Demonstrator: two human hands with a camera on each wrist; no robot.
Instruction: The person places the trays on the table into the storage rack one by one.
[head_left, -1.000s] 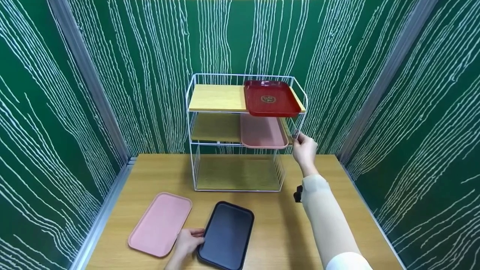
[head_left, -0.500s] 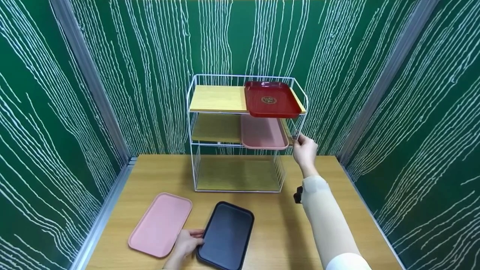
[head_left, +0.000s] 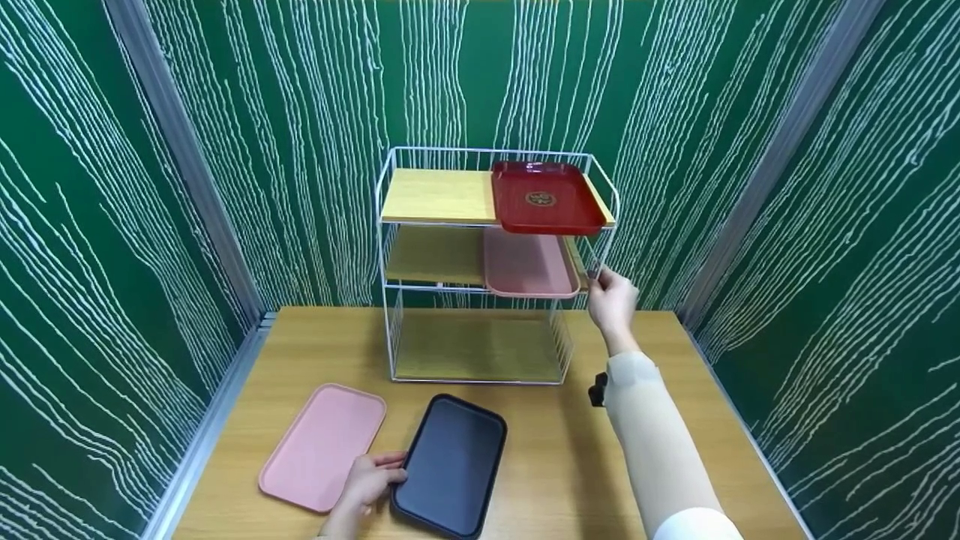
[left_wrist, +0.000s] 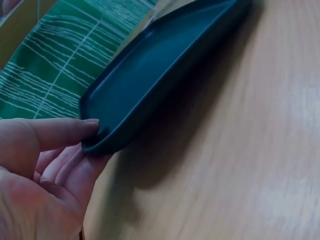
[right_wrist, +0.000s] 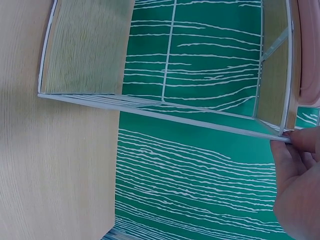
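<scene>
Nearest, the left hand (head_left: 367,478) pinches the black tray (head_left: 450,465) near a corner. The head view hardly shows the gap below; the left wrist view has the thumb over the rim, fingers underneath, and that end raised above its shadow on the table (head_left: 540,457). Just left of it lies a pink tray (head_left: 324,448).

Behind stands the wire rack (head_left: 476,349). The right hand (head_left: 613,300) grips its right front post by the middle shelf; only the right wrist view shows thumb and fingers closed on the wire. The head view alone shows the top shelf's red tray (head_left: 551,196), above a second pink tray (head_left: 531,262) on the middle shelf.
</scene>
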